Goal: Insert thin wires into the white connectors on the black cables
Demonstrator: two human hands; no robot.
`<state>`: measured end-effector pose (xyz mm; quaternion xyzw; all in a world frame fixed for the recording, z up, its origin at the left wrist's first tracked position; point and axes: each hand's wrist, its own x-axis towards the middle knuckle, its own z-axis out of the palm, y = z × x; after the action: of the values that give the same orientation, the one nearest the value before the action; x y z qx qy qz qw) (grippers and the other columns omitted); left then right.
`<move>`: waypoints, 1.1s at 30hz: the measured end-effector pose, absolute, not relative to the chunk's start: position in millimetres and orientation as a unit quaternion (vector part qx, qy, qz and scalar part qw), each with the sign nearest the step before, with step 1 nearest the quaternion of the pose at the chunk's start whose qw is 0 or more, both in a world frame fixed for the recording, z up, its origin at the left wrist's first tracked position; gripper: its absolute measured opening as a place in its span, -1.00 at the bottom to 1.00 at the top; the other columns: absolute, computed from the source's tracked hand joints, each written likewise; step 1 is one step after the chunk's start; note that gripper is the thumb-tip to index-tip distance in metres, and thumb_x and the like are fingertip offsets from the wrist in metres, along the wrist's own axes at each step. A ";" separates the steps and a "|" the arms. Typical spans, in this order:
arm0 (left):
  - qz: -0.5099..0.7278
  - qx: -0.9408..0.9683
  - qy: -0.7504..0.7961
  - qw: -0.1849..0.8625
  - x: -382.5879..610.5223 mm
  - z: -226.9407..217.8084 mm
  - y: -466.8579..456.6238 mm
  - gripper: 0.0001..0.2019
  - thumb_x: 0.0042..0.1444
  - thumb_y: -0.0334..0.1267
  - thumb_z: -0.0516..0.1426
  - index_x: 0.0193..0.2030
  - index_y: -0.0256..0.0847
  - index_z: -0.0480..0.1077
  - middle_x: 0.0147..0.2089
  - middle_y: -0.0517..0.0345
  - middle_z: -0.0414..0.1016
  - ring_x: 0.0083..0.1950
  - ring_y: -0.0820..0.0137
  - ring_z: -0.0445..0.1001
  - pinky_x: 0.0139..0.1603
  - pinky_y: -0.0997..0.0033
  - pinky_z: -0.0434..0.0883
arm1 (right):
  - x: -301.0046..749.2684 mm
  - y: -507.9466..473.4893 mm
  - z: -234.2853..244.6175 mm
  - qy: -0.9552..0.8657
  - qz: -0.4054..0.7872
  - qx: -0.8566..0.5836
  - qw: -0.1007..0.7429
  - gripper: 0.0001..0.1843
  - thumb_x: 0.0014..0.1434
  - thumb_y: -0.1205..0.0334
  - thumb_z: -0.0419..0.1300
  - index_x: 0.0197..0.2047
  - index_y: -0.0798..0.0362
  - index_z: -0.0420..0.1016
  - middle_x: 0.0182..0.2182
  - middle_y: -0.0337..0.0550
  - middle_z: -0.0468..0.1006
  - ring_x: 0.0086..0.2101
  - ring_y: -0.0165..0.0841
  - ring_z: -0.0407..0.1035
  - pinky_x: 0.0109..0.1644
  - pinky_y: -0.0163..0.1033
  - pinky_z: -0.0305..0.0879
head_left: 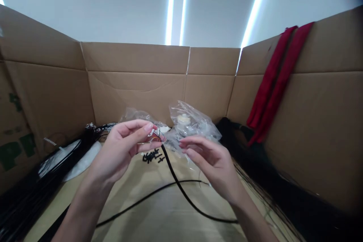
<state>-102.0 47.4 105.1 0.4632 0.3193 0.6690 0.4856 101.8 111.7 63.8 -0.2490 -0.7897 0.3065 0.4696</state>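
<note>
Left hand (121,151): grip clamped on thin wires (154,138) leading into a black cable (177,193). Right hand (210,162): grip apart, fingers (193,143) just below a clear plastic bag (188,121). Small black parts (151,155) lie beneath, on cardboard (170,211).

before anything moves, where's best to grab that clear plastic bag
Probably best to pinch the crumpled upper right corner of the clear plastic bag with the right hand, coming from the right: that hand sits just below it, the loose plastic there is clear of the pale part inside, and the left hand and wires crowd the other side.
</note>
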 end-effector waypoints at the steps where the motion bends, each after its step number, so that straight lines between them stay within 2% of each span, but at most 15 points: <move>1: 0.669 0.470 0.319 0.480 -102.1 105.8 49.4 -0.88 0.01 -0.30 0.36 -0.35 -0.33 0.58 -0.35 0.07 0.63 -0.32 0.41 0.61 -0.20 0.47 0.63 | 90.4 102.4 70.9 -0.772 0.315 -0.233 0.501 -0.78 0.25 0.00 0.18 -0.14 -0.09 0.54 -0.18 -0.24 0.60 -0.16 -0.40 0.48 -0.02 -0.27 0.42; 2: 0.668 0.477 0.317 0.475 -102.3 106.5 51.1 -0.89 0.02 -0.32 0.36 -0.34 -0.31 0.59 -0.36 0.10 0.62 -0.33 0.43 0.60 -0.22 0.47 0.63 | 80.1 95.1 77.5 -0.737 0.343 -0.209 0.544 -0.85 0.23 0.08 0.22 -0.21 -0.06 0.55 -0.27 -0.26 0.59 -0.24 -0.43 0.48 -0.07 -0.31 0.42; 4: 0.669 0.487 0.314 0.465 -103.3 107.3 53.1 -0.90 -0.01 -0.34 0.37 -0.35 -0.30 0.59 -0.38 0.16 0.60 -0.35 0.47 0.58 -0.27 0.54 0.62 | 63.9 87.2 87.5 -0.695 0.398 -0.179 0.571 -0.91 0.19 0.16 0.28 -0.31 -0.02 0.54 -0.36 -0.31 0.58 -0.31 -0.49 0.47 -0.15 -0.40 0.42; 8: 0.690 0.502 0.325 0.408 -106.7 104.3 53.0 -0.92 0.01 -0.34 0.37 -0.34 -0.23 0.59 -0.39 0.25 0.58 -0.38 0.57 0.56 -0.34 0.75 0.54 | 46.8 92.7 91.7 -0.667 0.493 -0.162 0.535 -0.91 0.12 0.23 0.35 -0.37 0.03 0.53 -0.40 -0.32 0.57 -0.33 -0.54 0.47 -0.19 -0.48 0.40; 13: 0.707 0.531 0.347 0.311 -113.0 94.9 52.5 -0.93 0.05 -0.31 0.34 -0.29 -0.10 0.58 -0.38 0.30 0.59 -0.39 0.60 0.59 -0.34 0.83 0.49 | 36.6 104.5 83.5 -0.636 0.564 -0.116 0.513 -0.94 0.13 0.23 0.36 -0.34 0.00 0.59 -0.38 -0.34 0.59 -0.31 -0.59 0.48 -0.17 -0.55 0.39; 18: 0.699 0.538 0.365 0.297 -118.8 91.3 55.8 -0.93 0.08 -0.28 0.33 -0.28 -0.05 0.58 -0.39 0.32 0.61 -0.39 0.61 0.59 -0.33 0.86 0.47 | 28.7 107.9 81.0 -0.610 0.623 -0.089 0.480 -0.91 0.11 0.21 0.38 -0.35 0.02 0.58 -0.37 -0.31 0.60 -0.29 -0.56 0.51 -0.13 -0.51 0.42; 21: 0.697 0.541 0.366 0.295 -121.0 90.9 57.5 -0.95 0.10 -0.28 0.32 -0.28 -0.06 0.58 -0.40 0.33 0.60 -0.40 0.63 0.57 -0.32 0.86 0.47 | 24.1 108.4 80.3 -0.648 0.523 -0.100 0.545 -0.93 0.16 0.26 0.33 -0.36 0.03 0.55 -0.40 -0.29 0.57 -0.34 -0.52 0.49 -0.22 -0.45 0.42; 23: 0.690 0.547 0.372 0.294 -121.2 90.4 58.0 -0.96 0.10 -0.26 0.31 -0.28 -0.05 0.57 -0.40 0.34 0.59 -0.39 0.64 0.56 -0.33 0.86 0.46 | 20.9 107.4 77.8 -0.679 0.380 -0.129 0.615 -0.90 0.16 0.36 0.28 -0.40 0.06 0.52 -0.44 -0.26 0.52 -0.38 -0.49 0.45 -0.29 -0.40 0.41; 26: 0.672 0.556 0.379 0.309 -119.6 89.2 57.4 -0.95 0.09 -0.24 0.32 -0.31 -0.06 0.54 -0.41 0.34 0.57 -0.40 0.64 0.53 -0.35 0.85 0.46 | 18.8 103.8 71.8 -0.678 0.155 -0.150 0.702 -0.83 0.16 0.53 0.16 -0.37 0.08 0.46 -0.42 -0.23 0.50 -0.35 -0.47 0.43 -0.25 -0.37 0.41; 28: 0.666 0.555 0.383 0.319 -118.2 88.3 56.3 -0.94 0.10 -0.26 0.32 -0.30 -0.06 0.52 -0.41 0.35 0.56 -0.38 0.63 0.53 -0.34 0.84 0.47 | 20.5 100.4 68.8 -0.686 0.019 -0.164 0.709 -0.78 0.11 0.59 0.15 -0.30 0.07 0.45 -0.37 -0.23 0.51 -0.32 -0.50 0.44 -0.19 -0.44 0.41; 30: 0.663 0.555 0.379 0.331 -117.1 87.7 55.0 -0.91 0.10 -0.30 0.31 -0.28 -0.05 0.50 -0.40 0.35 0.56 -0.36 0.63 0.54 -0.32 0.85 0.47 | 23.0 96.8 67.6 -0.700 -0.086 -0.199 0.680 -0.72 0.06 0.60 0.20 -0.24 0.06 0.48 -0.33 -0.25 0.54 -0.31 -0.54 0.46 -0.14 -0.53 0.39; 33: 0.647 0.562 0.372 0.357 -116.2 87.6 53.7 -0.90 0.12 -0.30 0.30 -0.25 -0.04 0.49 -0.41 0.33 0.55 -0.37 0.62 0.52 -0.32 0.84 0.46 | 21.4 93.6 64.4 -0.680 -0.165 -0.224 0.678 -0.67 -0.03 0.63 0.28 -0.22 0.09 0.54 -0.34 -0.30 0.60 -0.35 -0.55 0.48 -0.11 -0.59 0.36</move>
<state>-116.2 53.7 87.6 0.5621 0.3720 0.6465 0.3573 21.4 93.6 64.4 -0.2239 -0.6804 -0.1647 0.6781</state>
